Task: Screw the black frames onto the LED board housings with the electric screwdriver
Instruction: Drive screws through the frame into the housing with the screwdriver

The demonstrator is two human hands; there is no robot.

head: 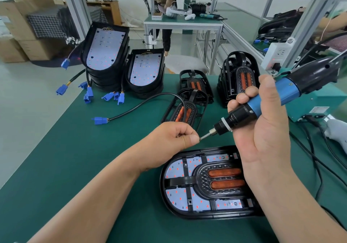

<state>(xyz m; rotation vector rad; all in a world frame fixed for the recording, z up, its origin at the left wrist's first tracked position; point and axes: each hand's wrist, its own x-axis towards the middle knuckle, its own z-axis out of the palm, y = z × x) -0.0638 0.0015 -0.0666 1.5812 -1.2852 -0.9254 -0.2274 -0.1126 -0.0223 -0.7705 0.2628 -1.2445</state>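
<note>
My forearms lay nearest, reaching out over the green mat (75,167). Just beyond my right wrist sat the housing (197,215) I was working on, flat on the mat with its board of red lights facing up. The black frame (176,181) was seated inside it, its bars crossing the board. Above it my right hand (262,130) was wrapped round the screwdriver (268,102), fingers curled on the blue barrel. The tool was tilted down to the left and held clear of the work. My left hand (172,139) was curled, thumb and forefinger pinched at the tip of the bit (205,135) on what I took for a screw (200,139), too small to make out properly. The step, as I judged it, was loading that screw. To do it well I needed it square on the bit before letting go. Then the tool had to come upright over a hole in the frame, pressing straight down before the motor started. A slanted start would likely chew the plastic or cross the thread.
</note>
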